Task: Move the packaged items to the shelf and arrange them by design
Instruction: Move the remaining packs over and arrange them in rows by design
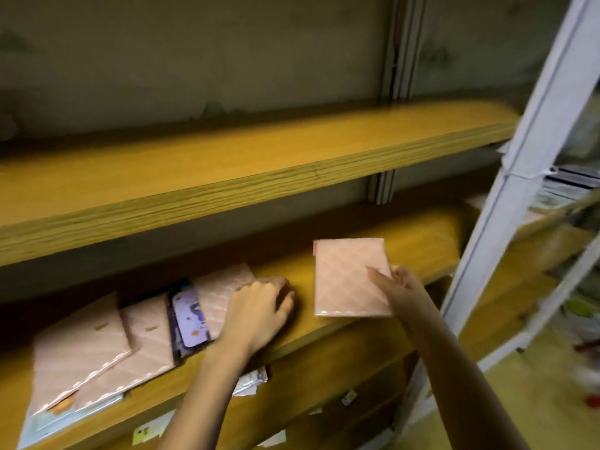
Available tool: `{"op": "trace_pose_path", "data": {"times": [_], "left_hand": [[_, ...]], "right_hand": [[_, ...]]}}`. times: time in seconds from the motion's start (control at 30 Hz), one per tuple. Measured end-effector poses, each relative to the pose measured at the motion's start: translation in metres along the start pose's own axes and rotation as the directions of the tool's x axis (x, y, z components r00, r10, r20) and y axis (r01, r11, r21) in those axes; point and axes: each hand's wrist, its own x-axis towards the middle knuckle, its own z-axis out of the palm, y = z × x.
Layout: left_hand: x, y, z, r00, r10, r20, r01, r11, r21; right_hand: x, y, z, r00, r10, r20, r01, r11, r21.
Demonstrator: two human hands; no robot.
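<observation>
Head view, blurred by motion. Two wooden shelf boards in frame; the work is on the lower shelf (422,241).

Right hand (401,282): grasping a pink packaged item (349,276) by its right edge, thumb on the top face, fingers behind. The item has a diagonal quilted pattern and a clear wrapper. It sits over the right half of the lower shelf, near the front edge; cannot tell whether it touches the board or is held just above it.

Left hand (264,306): palm down, fingers curled loosely, resting on the right edge of a second pink item (217,287) lying on the shelf near its middle. Not clearly gripping; it looks released, pressing or nudging only.

Left of that item, touching it: a purple patterned item (190,319) in a dark frame, tilted, partly tucked under the pink one.

Further toward the left end of the shelf: two more pink items overlapping, the left one (81,345) lying on top of the one beside it (146,339). Both overhang the front edge, with pale packaging (48,420) showing beneath them.

Upper shelf board (259,157): bare wood where visible.

White metal upright (506,190) stands at the right end of the shelves.
</observation>
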Motion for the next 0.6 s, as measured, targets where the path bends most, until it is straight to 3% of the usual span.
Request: {"op": "trace_pose_path", "data": {"times": [0.33,0.6], "left_hand": [[0.039,0.141,0.027,0.978,0.206,-0.029,-0.207,0.978,-0.030],[0.062,0.286,0.068,0.956,0.288,-0.052,-0.290,0.955,-0.058]], "right_hand": [[-0.023,0.021,-0.143,0.986,-0.005,-0.166,0.026,0.992,0.124],[-0.019,0.037,-0.271,0.976,-0.051,-0.209,0.066,0.996,0.065]]}}
